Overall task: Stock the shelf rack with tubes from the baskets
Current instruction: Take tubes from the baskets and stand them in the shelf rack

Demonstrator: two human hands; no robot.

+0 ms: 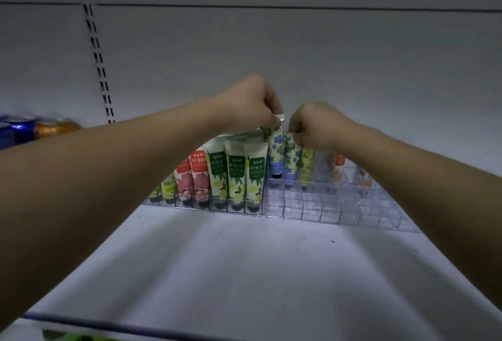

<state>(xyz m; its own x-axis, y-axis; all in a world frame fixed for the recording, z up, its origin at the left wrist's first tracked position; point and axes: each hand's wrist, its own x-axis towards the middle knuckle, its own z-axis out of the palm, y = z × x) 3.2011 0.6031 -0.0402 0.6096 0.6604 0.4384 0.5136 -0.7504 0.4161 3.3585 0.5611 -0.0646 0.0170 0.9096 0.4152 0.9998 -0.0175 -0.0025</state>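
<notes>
Reaching with both arms over the white shelf (244, 272) toward two clear divided racks. Pinching with the left hand (251, 101) the crimped top of a blue-flowered tube (275, 150), hanging cap-down over the back corner of the right-hand rack (339, 204). Gripping with the right hand (315, 126) the top of a second blue-flowered tube (292, 156) just beside it. Standing in the left-hand rack (206, 204): green tubes (236, 172), pink tubes (191, 175). Sitting far left: drink cans (35, 128).
</notes>
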